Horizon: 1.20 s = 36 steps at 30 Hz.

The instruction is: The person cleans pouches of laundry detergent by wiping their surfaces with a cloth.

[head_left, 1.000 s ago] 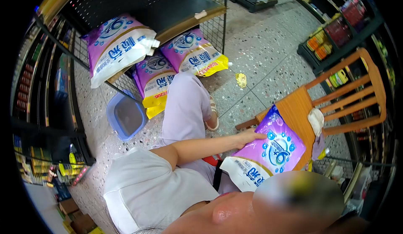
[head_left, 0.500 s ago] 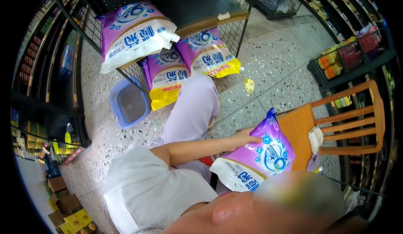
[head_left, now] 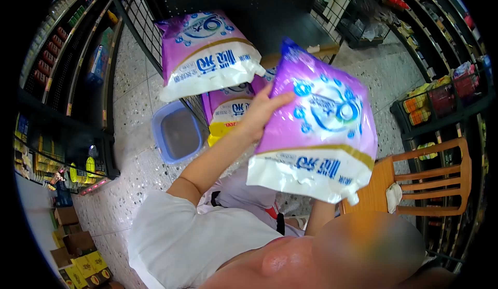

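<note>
Left hand (head_left: 262, 113) clasping side edge of purple-white spouted pouch (head_left: 321, 120). Pouch, right of grip, now raised toward shelf (head_left: 308, 36): judged mid-carry. Matching pouch (head_left: 207, 55) beyond grip. Right hand hidden, cannot tell.

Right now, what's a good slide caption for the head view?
Left hand gripping a purple-and-white bag, with another bag on the shelf.

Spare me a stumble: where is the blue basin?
In the head view, the basin is on the floor left of centre, just below the shelf bag and left of the yellow-edged bag.
</note>
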{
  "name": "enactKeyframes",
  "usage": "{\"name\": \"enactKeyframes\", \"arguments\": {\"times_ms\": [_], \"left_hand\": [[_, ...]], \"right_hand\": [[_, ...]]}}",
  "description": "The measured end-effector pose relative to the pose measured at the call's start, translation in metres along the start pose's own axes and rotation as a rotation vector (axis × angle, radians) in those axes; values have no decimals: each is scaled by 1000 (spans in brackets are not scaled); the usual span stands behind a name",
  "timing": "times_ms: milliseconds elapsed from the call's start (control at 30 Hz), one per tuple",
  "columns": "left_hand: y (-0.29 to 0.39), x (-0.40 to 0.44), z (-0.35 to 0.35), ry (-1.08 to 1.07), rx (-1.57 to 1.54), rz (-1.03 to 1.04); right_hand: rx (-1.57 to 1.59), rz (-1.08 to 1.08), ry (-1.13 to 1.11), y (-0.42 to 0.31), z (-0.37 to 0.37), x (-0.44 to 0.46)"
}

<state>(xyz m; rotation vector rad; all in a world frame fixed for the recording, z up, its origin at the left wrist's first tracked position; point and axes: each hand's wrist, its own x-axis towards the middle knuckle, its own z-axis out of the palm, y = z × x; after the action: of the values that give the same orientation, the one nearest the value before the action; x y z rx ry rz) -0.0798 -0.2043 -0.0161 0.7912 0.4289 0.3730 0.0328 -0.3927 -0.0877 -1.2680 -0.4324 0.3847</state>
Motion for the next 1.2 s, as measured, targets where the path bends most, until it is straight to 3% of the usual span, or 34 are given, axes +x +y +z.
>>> {"name": "enactKeyframes", "arguments": {"times_ms": [233, 333, 400, 433, 467, 500, 533, 633, 733, 833, 1033, 1167, 1200], "left_hand": [[177, 20, -56, 228, 100, 382], [218, 18, -84, 536, 648, 746], [221, 25, -109, 774, 1071, 954], [221, 31, -122, 721, 1278, 947], [216, 38, -136, 662, 1481, 920], [210, 41, -144, 591, 1684, 876], [207, 37, -140, 616, 1713, 531], [196, 51, -155, 679, 1866, 286], [184, 49, -150, 714, 1935, 333], [177, 48, -157, 727, 1941, 407], [158, 62, -182, 703, 1902, 585], [167, 56, -181, 630, 1859, 552], [170, 50, -173, 625, 1819, 562]], "right_hand": [[119, -74, -450, 4, 150, 139], [146, -77, -617, 30, 194, 191], [-6, -32, -534, 46, 196, 204], [-226, 3, -391, 48, 197, 205], [-129, 122, -389, 51, 188, 199], [-161, 106, -412, 51, 183, 190], [-188, 92, -426, 47, 177, 179], [-304, 31, -492, 47, 162, 163], [-198, 226, -507, 32, 165, 155], [-130, 268, -534, 27, 182, 144], [-2, 271, -476, 36, 191, 139], [19, 227, -359, 35, 180, 118], [9, 132, -338, 41, 170, 112]]}}
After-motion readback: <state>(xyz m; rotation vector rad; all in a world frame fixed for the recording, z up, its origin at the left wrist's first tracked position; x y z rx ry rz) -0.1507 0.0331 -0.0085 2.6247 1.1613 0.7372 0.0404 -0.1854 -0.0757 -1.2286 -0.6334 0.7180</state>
